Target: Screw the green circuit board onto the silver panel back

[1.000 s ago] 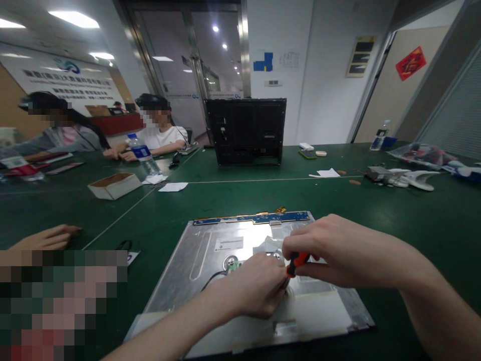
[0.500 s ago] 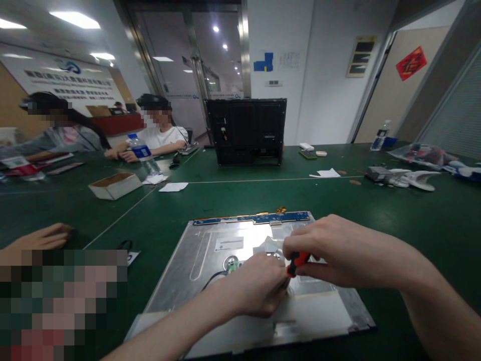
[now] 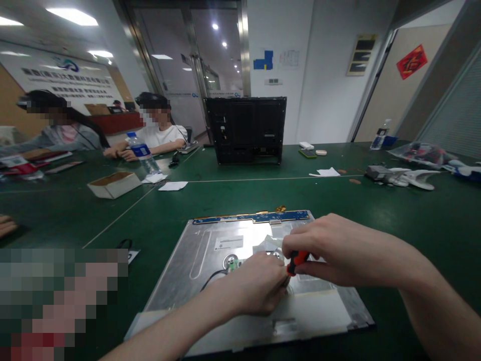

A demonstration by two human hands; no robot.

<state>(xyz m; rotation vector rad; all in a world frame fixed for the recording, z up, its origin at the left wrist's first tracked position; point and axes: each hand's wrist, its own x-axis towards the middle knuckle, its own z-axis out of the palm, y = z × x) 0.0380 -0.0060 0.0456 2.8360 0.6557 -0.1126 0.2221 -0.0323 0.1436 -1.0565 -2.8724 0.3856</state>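
A metal-backed display panel (image 3: pixel 203 250) lies on the green table in front of me, a blue circuit strip (image 3: pixel 293 216) along its far edge. My right hand (image 3: pixel 323 245) is closed around the red and black handle of a screwdriver (image 3: pixel 299 260), its tip hidden. Just to the left, touching or nearly touching the screwdriver, my left hand (image 3: pixel 259 283) rests over the panel with its fingers curled under. What those fingers hold, if anything, is hidden. A small green board (image 3: pixel 233 264) with a dark cable shows beyond my left wrist.
A black monitor casing (image 3: pixel 246 130) stands at the table's far side. An open carton (image 3: pixel 114 185), a water bottle (image 3: pixel 143 153) and paper (image 3: pixel 173 186) are at the left. Metal and white parts (image 3: pixel 400 176) lie at the right. Two people sit at the far left.
Another person's hand at the left edge has drawn away leftward, mostly out of view. My two hands and the screwdriver have hardly moved.
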